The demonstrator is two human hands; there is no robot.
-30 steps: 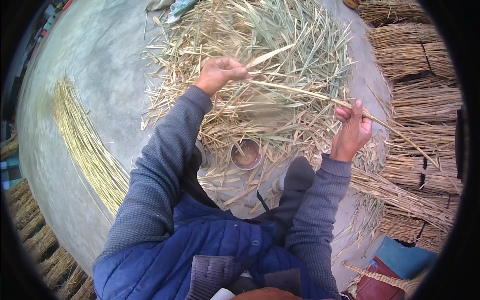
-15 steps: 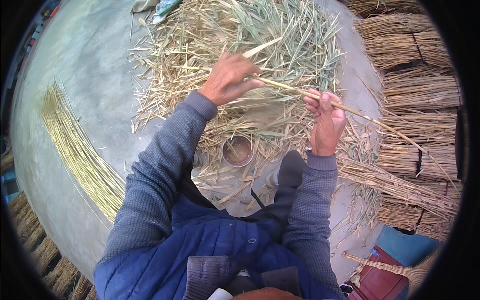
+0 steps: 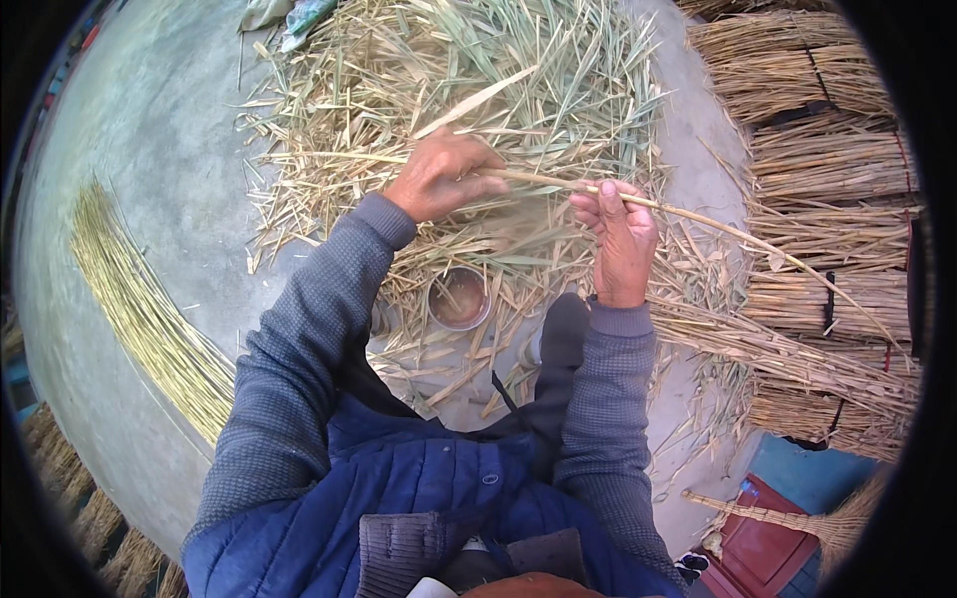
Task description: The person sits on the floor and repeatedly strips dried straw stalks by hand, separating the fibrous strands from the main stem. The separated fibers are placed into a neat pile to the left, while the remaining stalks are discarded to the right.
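Observation:
A long, thin yellow reed stalk (image 3: 538, 178) crosses in front of me, held between both hands. My left hand (image 3: 437, 177) is closed around it, and a straight length shows beyond that hand on its left side. My right hand (image 3: 625, 249) pinches the stalk between thumb and fingers, palm turned upward. From there the thin end droops to the right over the bundles. Beneath my hands lies a heap of dry leaf strips and husks (image 3: 498, 70), tan and green. A round metal-rimmed bowl (image 3: 485, 299) sits near my feet, with leaf bits in it.
Yellow stalks (image 3: 150, 309) lie in a long bunch on the concrete floor (image 3: 179, 159) at left. Tied reed bundles (image 3: 817, 169) are stacked at right, with loose unpeeled reeds (image 3: 768, 349) before them. A straw broom (image 3: 847, 528) and a dark red object (image 3: 758, 543) lie lower right.
A length of stalk now sticks out left of my left hand, where none showed before. The right part of the stalk bows more. The whole view has shifted slightly.

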